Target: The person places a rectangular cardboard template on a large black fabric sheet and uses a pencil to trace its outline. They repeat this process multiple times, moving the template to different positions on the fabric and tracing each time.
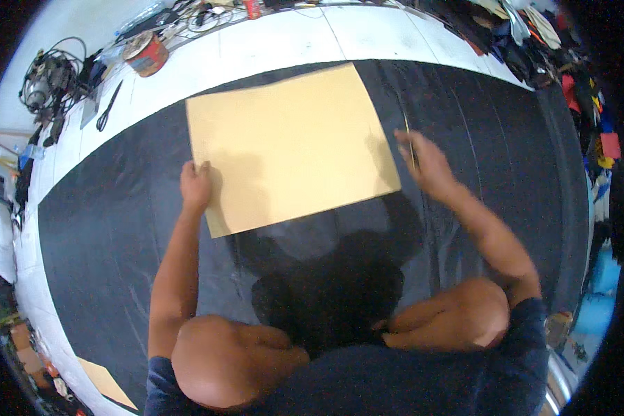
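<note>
A large pale-yellow cardboard-like sheet (291, 139), roughly rectangular, is tilted slightly over the black sheeting (118, 215). My left hand (196, 186) grips its left edge, with the thumb on top and the other fingers partly hidden. Just off the right edge, my right hand (428, 165) is closed around a thin pen-like stick (407, 125). One end of the stick points away from me; the hand is a little blurred, and the stick's exact kind is unclear. The right hand appears apart from the yellow sheet.
Black scissors (109, 107) lie on white floor tiles (284, 45) at the far left. Nearby are a stained red tin (145, 54) and a dark machine with cables (48, 87). Piled cloth and scraps (603, 132) line the right side. Another yellow piece (107, 383) lies at lower left.
</note>
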